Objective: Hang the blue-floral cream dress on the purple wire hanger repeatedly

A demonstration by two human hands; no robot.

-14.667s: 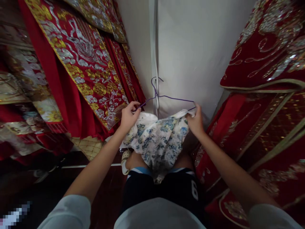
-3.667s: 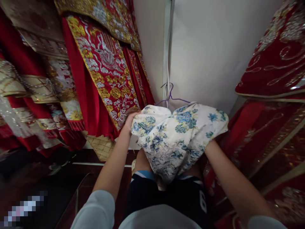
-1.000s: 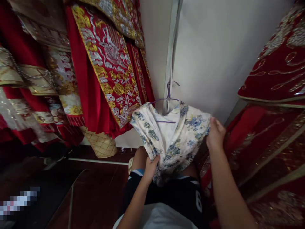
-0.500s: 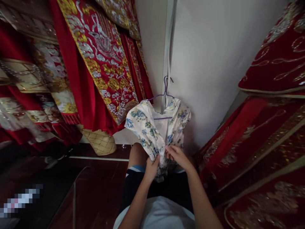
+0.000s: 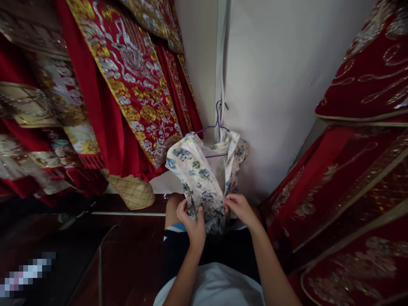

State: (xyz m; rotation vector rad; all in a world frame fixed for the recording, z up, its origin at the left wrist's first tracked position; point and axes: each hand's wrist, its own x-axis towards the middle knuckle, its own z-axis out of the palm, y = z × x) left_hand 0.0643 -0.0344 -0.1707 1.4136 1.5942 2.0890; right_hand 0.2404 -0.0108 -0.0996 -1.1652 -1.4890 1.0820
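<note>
A white blouse (image 5: 199,170) with blue and yellow flowers hangs on a thin purple hanger (image 5: 217,121) in front of the wall. Its V-shaped neckline faces me, and the lower part bunches between my knees. My right hand (image 5: 239,209) is closed, pinching the neckline's edge near the bottom of the V. At the blouse's left side, my left hand (image 5: 194,223) has thumb and fingers apart, with the cloth lying between and against them. The lower hem is hard to make out in the shadow.
Red costumes (image 5: 127,85) with gold and silver embroidery hang at the left, and more red embroidered garments (image 5: 357,178) stand close on the right. A pale strip (image 5: 221,63) runs down the wall (image 5: 270,76). A quilted cream cloth piece (image 5: 132,191) hangs low above the dark red floor (image 5: 134,255).
My left hand has let go of the front of the blouse and shifted left to its side, fingers spreading. My right hand keeps its pinch, pulling the front edge across a little.
</note>
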